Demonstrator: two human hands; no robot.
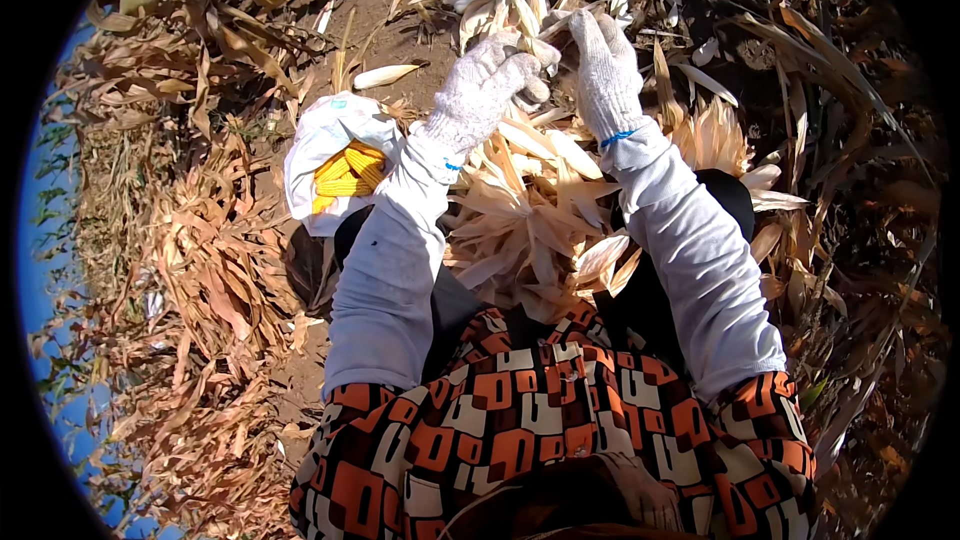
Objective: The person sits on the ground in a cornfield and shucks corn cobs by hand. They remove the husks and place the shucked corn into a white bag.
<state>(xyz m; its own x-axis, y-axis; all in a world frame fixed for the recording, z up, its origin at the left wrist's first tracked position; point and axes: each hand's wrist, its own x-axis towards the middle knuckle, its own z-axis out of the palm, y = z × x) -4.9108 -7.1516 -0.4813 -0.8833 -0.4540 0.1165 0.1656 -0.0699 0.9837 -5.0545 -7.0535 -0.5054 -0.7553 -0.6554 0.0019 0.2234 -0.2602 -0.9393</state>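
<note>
My left hand (491, 86), in a white knitted glove, has its fingers curled around pale corn husk (541, 51); whether an ear lies inside is hidden. My right hand (606, 64), gloved the same way, pinches a thin husk strip (556, 24) between its fingertips. Just beyond both hands spreads a cluster of pale husk leaves (517, 0). Below them, between my legs, lies a heap of dry, opened husks (529, 217). Left of my left forearm stands a white sack (304, 157) holding several bare yellow ears of corn (351, 171).
Dry corn stalks and leaves (217, 270) cover the ground on the left. More stalks (825, 75) lie on the right, with an opened husk (712, 136) beside my right forearm. A loose husk leaf (385, 76) rests on bare soil (375, 15) beyond the sack.
</note>
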